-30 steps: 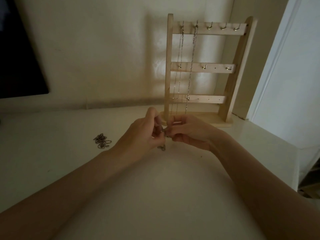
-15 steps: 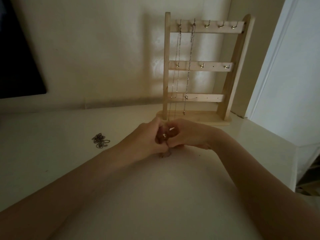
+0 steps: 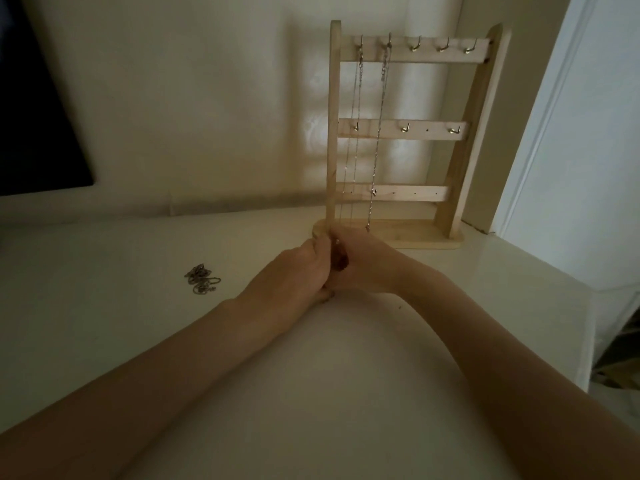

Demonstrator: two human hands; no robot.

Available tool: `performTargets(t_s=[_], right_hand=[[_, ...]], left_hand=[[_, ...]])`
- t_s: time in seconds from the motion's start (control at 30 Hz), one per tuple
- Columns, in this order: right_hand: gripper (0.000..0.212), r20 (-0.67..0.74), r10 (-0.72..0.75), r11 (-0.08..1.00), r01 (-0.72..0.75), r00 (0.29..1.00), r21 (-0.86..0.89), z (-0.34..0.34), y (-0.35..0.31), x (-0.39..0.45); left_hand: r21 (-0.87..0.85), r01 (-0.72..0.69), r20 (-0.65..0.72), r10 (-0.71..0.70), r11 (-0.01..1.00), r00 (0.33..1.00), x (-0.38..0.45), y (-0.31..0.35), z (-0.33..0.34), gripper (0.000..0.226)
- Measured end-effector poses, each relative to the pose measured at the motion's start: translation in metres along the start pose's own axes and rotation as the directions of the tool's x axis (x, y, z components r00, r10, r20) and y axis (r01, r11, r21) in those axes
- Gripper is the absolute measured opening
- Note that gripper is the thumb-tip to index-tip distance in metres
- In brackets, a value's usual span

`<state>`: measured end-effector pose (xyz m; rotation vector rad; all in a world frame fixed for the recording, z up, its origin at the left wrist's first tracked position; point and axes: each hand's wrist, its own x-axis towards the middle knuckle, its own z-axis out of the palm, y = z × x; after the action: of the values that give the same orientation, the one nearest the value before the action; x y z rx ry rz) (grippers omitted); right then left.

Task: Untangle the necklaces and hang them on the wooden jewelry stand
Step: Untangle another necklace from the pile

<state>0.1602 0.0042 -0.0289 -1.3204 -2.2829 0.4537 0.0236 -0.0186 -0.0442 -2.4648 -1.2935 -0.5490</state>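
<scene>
hands: the left hand (image 3: 298,268) and right hand (image 3: 363,265) press together low on the white table (image 3: 311,393), just in front of the wooden jewelry stand (image 3: 391,233); both sets of fingers are curled inward around something small between them, probably a chain, though the pictures do not show it.
tangle: a knotted heap of necklaces (image 3: 201,278) lies on the table well to the left of the stand, apart from both hands.
stand: two hung necklaces (image 3: 379,129) drop from the two leftmost top hooks (image 3: 360,46); three top hooks (image 3: 443,46) to their right are bare.
step: by appearance, working a chain loose or fastening a clasp, with the task partly done.
next: likely lifting the freed chain to a bare hook, then fetching the heap left of the stand.
</scene>
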Motion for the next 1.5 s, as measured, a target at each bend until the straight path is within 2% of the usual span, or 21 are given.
performTargets(t_s=[0.07,0.2,0.3,0.37,0.5,0.6,0.7,0.73,0.8,0.87,0.9,0.97,1.0,1.03,1.07,1.13,1.2,1.27,1.3,1.37,1.5], right_hand=[[0.036,-0.006,-0.065,0.98,0.063,0.998,-0.19,0.003,-0.004,0.001],[0.024,-0.055,-0.234,0.858,0.179,0.971,-0.481,0.008,-0.011,0.002],[0.02,-0.08,-0.275,0.836,0.197,0.958,-0.512,0.01,-0.012,0.001],[0.019,-0.109,-0.294,0.84,0.202,0.95,-0.503,0.009,-0.011,0.002],[0.016,-0.12,-0.328,0.797,0.206,0.937,-0.568,0.008,-0.009,0.001],[0.011,-0.116,-0.369,0.694,0.191,0.922,-0.694,0.013,-0.013,0.001],[0.02,-0.21,-0.405,0.702,0.156,0.89,-0.695,0.018,-0.014,0.002],[0.017,-0.218,-0.387,0.73,0.153,0.896,-0.666,0.019,-0.015,0.002],[0.011,-0.237,-0.359,0.767,0.141,0.903,-0.626,0.016,-0.016,0.002],[0.008,-0.298,-0.328,0.853,0.146,0.896,-0.501,0.013,-0.011,0.001],[0.003,-0.314,-0.282,0.913,0.154,0.907,-0.378,0.01,-0.01,0.0],[0.021,-0.311,-0.163,0.987,0.153,0.936,-0.054,0.005,-0.009,-0.001],[0.029,-0.269,-0.086,0.984,0.124,0.959,0.126,0.002,-0.008,-0.002],[0.032,-0.213,-0.017,0.949,0.083,0.977,0.305,0.0,-0.009,-0.004],[0.03,-0.151,0.027,0.884,0.046,0.988,0.465,-0.001,-0.01,-0.005],[0.02,-0.056,0.046,0.744,0.003,0.997,0.668,-0.001,-0.008,-0.005],[0.015,-0.034,0.054,0.666,-0.01,0.998,0.746,0.001,-0.007,-0.003],[0.003,-0.04,0.108,0.605,-0.034,0.993,0.795,0.002,-0.008,-0.003],[0.005,-0.038,0.132,0.569,-0.044,0.99,0.821,0.001,-0.008,-0.003],[0.006,-0.024,0.144,0.487,-0.05,0.989,0.872,-0.001,-0.009,-0.004],[0.011,0.009,0.122,0.438,-0.062,0.992,0.897,-0.004,-0.01,-0.004]], left_hand=[[0.109,-0.072,-0.015,0.074,0.991,0.997,0.001,-0.001,-0.001,0.048],[-0.039,-0.049,-0.02,0.049,0.998,0.999,-0.001,-0.008,0.004,0.038],[-0.186,0.046,-0.092,-0.064,0.981,0.994,-0.004,-0.01,0.007,0.039],[-0.361,0.118,-0.108,-0.167,0.925,0.98,-0.004,-0.01,0.007,0.033],[-0.614,0.312,0.035,-0.369,0.725,0.929,0.001,-0.009,-0.002,0.013],[-0.715,0.423,0.208,-0.408,0.556,0.889,0.005,-0.012,-0.006,0.012],[-0.681,0.467,0.247,-0.423,0.565,0.872,0.004,-0.018,-0.009,0.017],[-0.708,0.478,0.265,-0.432,0.52,0.862,0.003,-0.019,-0.01,0.016],[-0.795,0.499,0.328,-0.448,0.345,0.832,0.004,-0.02,-0.012,0.015],[-0.83,0.515,0.389,-0.441,0.213,0.809,0.005,-0.021,-0.015,0.017],[-0.838,0.521,0.418,-0.424,0.162,0.803,0.004,-0.022,-0.016,0.017],[-0.843,0.532,0.471,-0.363,0.083,0.804,0.003,-0.023,-0.018,0.016],[-0.842,0.534,0.486,-0.327,0.072,0.81,0.002,-0.022,-0.019,0.015],[-0.842,0.531,0.485,-0.3,0.094,0.821,0.002,-0.022,-0.02,0.014],[-0.838,0.519,0.463,-0.288,0.166,0.839,0.002,-0.022,-0.02,0.013],[-0.807,0.44,0.351,-0.279,0.393,0.894,0.004,-0.023,-0.019,0.015],[-0.78,0.322,0.218,-0.25,0.536,0.944,0.004,-0.023,-0.017,0.018],[-0.77,0.223,0.121,-0.207,0.597,0.971,0.003,-0.021,-0.015,0.02],[-0.754,0.178,0.072,-0.189,0.633,0.979,0.002,-0.018,-0.015,0.019],[-0.75,0.132,0.001,-0.198,0.649,0.98,0.004,-0.014,-0.014,0.017],[-0.873,0.188,0.044,-0.31,0.451,0.95,0.007,-0.014,-0.019,0.021]])
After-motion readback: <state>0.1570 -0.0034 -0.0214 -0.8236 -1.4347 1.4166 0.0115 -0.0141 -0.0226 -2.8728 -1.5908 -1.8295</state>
